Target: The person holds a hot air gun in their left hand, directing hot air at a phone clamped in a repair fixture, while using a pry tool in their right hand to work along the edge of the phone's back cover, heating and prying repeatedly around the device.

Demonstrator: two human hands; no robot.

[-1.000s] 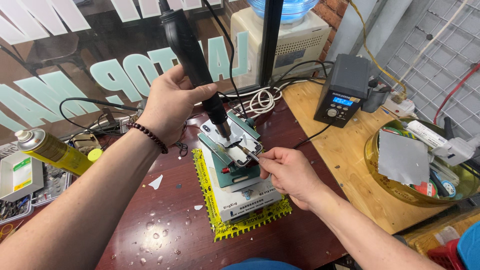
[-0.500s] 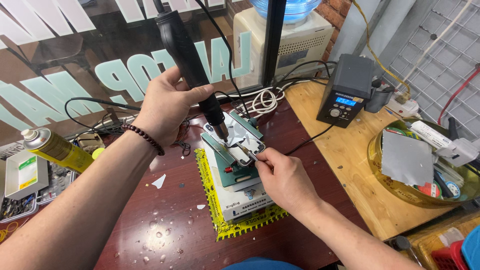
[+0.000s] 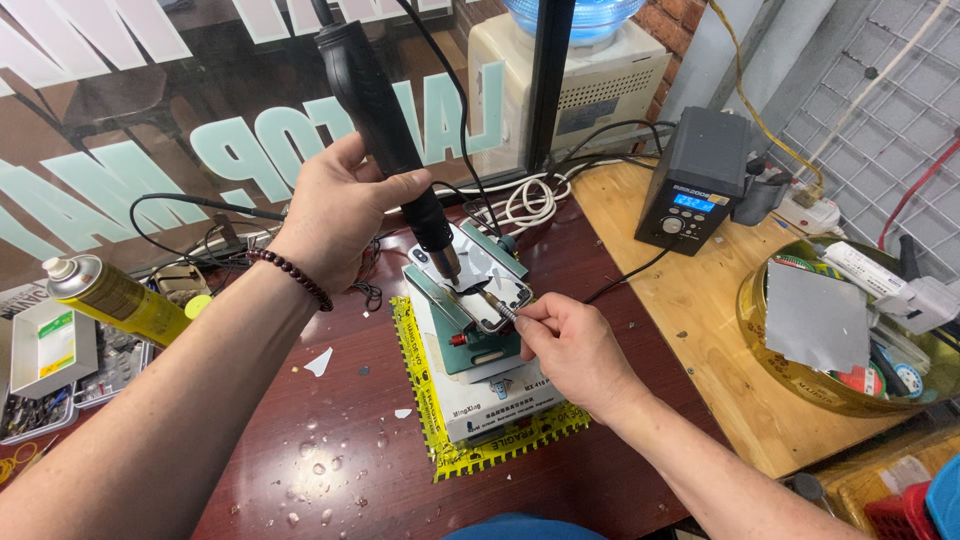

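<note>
Head view, left hand (image 3: pixel 335 215) gripping matte black hot-air wand (image 3: pixel 385 125), right hand (image 3: pixel 570 345) pinching, seemingly, thin metal tweezers (image 3: pixel 497 305)

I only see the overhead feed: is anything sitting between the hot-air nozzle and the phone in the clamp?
Nothing visible. The left hand holds the black hot-air handle with its nozzle just above the phone in the green clamp. The right hand brings a thin tool in from the side, beside the nozzle, not under it.
</note>
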